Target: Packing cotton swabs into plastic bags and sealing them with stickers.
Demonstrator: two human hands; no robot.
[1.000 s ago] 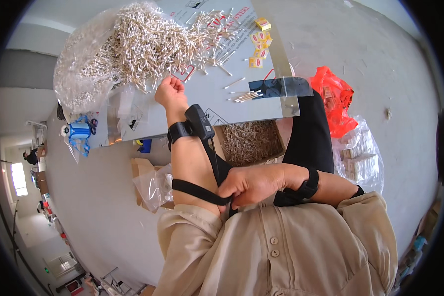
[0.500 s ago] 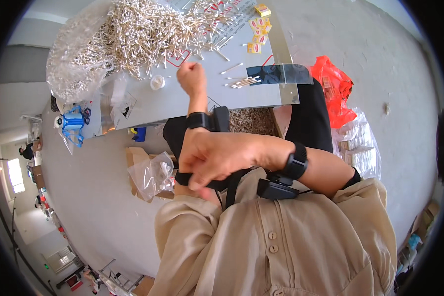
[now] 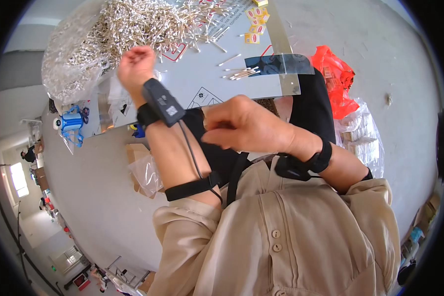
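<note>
My left hand (image 3: 137, 68) is over the table at the lower edge of a big heap of cotton swabs (image 3: 143, 24). Its fingers curl in over the palm, and whatever they may hold is hidden. In front of my body, below the table edge, my right hand (image 3: 251, 124) is bent, its thumb apart from the fingers and nothing visible between them. A small bunch of cotton swabs (image 3: 242, 74) lies on the table to the right, with one loose cotton swab (image 3: 229, 59) above it. Black straps with small devices are around both wrists.
A clear plastic bag (image 3: 59, 74) holds part of the heap. Yellow labels (image 3: 254, 27) lie near the table's right edge, above a dark film strip (image 3: 276, 66). On the floor are a red bag (image 3: 333, 81), a clear bag of white packs (image 3: 362, 135) and a cardboard box (image 3: 138, 158).
My left hand has moved left across the table and turned its curled fingers upward, covering the small white round container. My right hand has risen right and away from my left arm, thumb and fingers parted.
</note>
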